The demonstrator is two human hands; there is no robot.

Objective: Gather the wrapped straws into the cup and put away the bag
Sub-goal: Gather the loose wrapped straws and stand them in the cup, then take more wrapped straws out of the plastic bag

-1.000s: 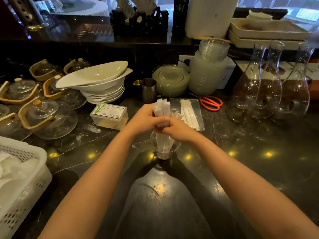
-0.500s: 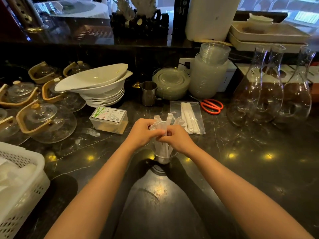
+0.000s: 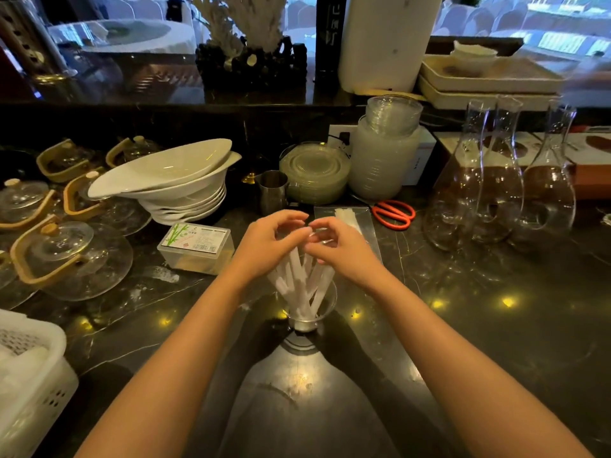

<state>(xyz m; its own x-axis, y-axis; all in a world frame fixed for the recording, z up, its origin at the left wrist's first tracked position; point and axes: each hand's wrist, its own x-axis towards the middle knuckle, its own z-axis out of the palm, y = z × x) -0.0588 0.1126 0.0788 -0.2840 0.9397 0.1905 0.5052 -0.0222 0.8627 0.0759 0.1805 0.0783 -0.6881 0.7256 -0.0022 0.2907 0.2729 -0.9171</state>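
Hovering just above the cup (image 3: 312, 307), your left hand (image 3: 267, 244) and right hand (image 3: 344, 249) curl loosely open, gripping no wrapped straws (image 3: 302, 282).

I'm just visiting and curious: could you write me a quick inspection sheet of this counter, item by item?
Surface: dark marble counter, glossy, with light reflections.
Job's things: wrapped straws fanned upright in clear cup; clear bag flat behind, more straws inside.
Clutter: white bowls, glass teapots, toothpick box, metal jug, orange scissors, carafes, white basket.
Grips: left hand and right hand open above the straws.
Cables: nothing seen.
Surroundings: dining room behind glass.
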